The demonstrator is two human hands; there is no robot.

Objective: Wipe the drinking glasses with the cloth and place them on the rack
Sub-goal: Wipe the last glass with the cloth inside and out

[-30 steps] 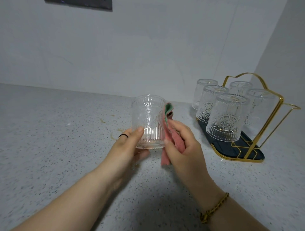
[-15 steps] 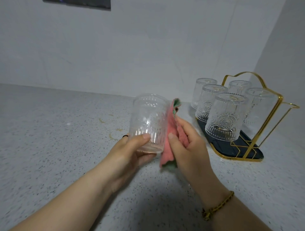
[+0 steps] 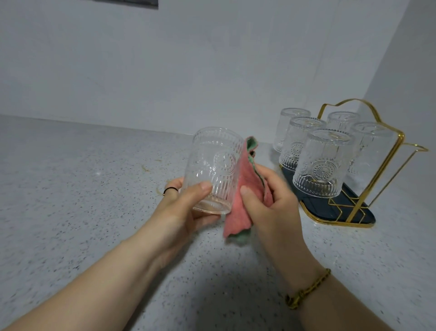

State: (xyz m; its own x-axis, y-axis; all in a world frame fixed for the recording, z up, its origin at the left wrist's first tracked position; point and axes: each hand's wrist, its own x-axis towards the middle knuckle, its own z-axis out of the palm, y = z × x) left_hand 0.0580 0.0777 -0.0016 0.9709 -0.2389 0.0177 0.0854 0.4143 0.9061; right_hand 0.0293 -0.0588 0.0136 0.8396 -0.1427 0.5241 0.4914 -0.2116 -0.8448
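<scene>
My left hand (image 3: pixel 181 208) grips a clear embossed drinking glass (image 3: pixel 213 165) near its base, holding it above the counter and tilted a little to the right. Against the glass's right side my right hand (image 3: pixel 271 203) presses a pink cloth with a green back (image 3: pixel 245 189). At the right stands the rack (image 3: pixel 339 212), a dark tray with a gold wire frame and handle. Several matching glasses (image 3: pixel 323 163) sit upside down on it.
The speckled grey counter (image 3: pixel 82 189) runs left and toward me. A white wall stands behind and another closes the corner at the right, just past the rack. A dark panel edge (image 3: pixel 132 2) shows at the top of the back wall.
The glass has tipped to the right and turned in my left hand. The cloth has spread wider along its side, and my right hand has slid slightly lower.
</scene>
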